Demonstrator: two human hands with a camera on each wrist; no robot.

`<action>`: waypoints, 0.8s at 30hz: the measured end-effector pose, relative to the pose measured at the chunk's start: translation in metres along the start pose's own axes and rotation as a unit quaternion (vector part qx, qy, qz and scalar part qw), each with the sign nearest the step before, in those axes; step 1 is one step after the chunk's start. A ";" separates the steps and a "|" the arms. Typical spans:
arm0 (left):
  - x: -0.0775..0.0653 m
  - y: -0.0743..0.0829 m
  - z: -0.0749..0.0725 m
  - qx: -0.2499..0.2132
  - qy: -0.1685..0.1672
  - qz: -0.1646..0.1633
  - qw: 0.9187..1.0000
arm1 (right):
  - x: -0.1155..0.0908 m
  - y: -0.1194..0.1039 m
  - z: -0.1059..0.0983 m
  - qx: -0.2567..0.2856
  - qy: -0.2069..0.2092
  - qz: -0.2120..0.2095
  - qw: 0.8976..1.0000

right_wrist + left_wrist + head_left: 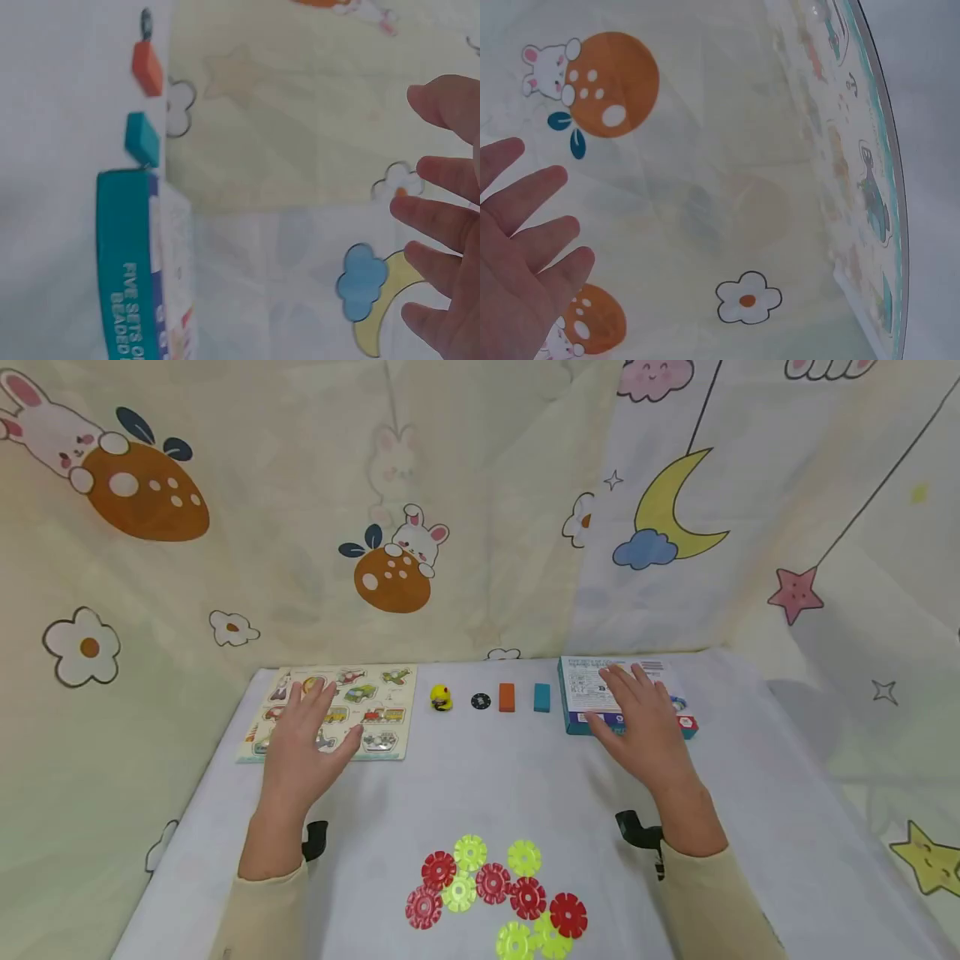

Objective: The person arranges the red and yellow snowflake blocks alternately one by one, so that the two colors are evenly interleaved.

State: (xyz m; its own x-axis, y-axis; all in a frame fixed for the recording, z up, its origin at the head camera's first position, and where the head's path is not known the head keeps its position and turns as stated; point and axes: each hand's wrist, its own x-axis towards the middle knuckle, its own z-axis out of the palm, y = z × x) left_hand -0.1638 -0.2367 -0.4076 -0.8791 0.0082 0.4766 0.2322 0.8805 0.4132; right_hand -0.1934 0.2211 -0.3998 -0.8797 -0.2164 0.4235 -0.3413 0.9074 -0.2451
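My left hand (303,747) is raised over the wooden picture puzzle board (393,693) at the back left, its fingers spread and holding nothing. Over the front of a teal and white box (592,689) at the back right, my right hand (648,735) hovers with fingers apart, also holding nothing. In the left wrist view the hand's fingers (536,195) are extended, away from the board (866,187). The right wrist view has the fingers (439,225) stretched out, well apart from the box (124,240). Red and yellow-green notched plastic discs (492,883) lie in a loose group near the front.
Between board and box stand a small yellow figure (441,697), a black patterned disc (481,701), an orange block (507,697) and a blue block (542,697). A white cloth (480,793) covers the table. Patterned curtains (495,510) hang behind it and at both sides.
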 end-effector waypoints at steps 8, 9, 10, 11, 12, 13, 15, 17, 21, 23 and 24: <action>-0.026 0.030 -0.009 -0.072 0.013 0.049 0.996 | -0.027 -0.041 -0.030 0.073 -0.008 -0.030 0.997; -0.030 0.033 -0.009 -0.076 0.012 0.053 0.996 | -0.031 -0.045 -0.031 0.079 -0.009 -0.038 0.996; -0.034 0.035 -0.010 -0.080 0.010 0.055 0.995 | -0.035 -0.050 -0.031 0.084 -0.010 -0.047 0.995; -0.039 0.038 -0.010 -0.085 0.007 0.057 0.995 | -0.039 -0.055 -0.031 0.090 -0.014 -0.053 0.994; -0.044 0.041 -0.010 -0.089 0.004 0.057 0.994 | -0.043 -0.059 -0.031 0.097 -0.016 -0.060 0.993; -0.050 0.044 -0.009 -0.093 0.000 0.055 0.994 | -0.046 -0.063 -0.030 0.102 -0.018 -0.066 0.992; -0.062 0.050 -0.006 -0.107 -0.009 0.046 0.993 | -0.052 -0.070 -0.029 0.115 -0.021 -0.075 0.990; -0.074 0.056 -0.001 -0.123 -0.023 0.032 0.992 | -0.057 -0.076 -0.027 0.129 -0.021 -0.080 0.988; -0.096 0.063 0.012 -0.164 -0.063 0.009 0.984 | -0.066 -0.090 -0.017 0.184 -0.029 -0.080 0.979; -0.105 0.064 0.019 -0.184 -0.084 -0.007 0.979 | -0.071 -0.100 -0.007 0.234 -0.042 -0.071 0.969; -0.108 0.063 0.022 -0.199 -0.097 -0.019 0.975 | -0.074 -0.106 -0.001 0.263 -0.051 -0.064 0.961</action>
State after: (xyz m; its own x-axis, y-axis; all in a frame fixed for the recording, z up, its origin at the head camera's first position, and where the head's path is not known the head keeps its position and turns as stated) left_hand -0.0630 -0.1714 -0.4499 -0.9433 0.1029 0.3156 0.3076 0.6280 0.7148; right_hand -0.0914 0.1412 -0.4045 -0.8383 -0.3718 0.3988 -0.5453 0.5694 -0.6152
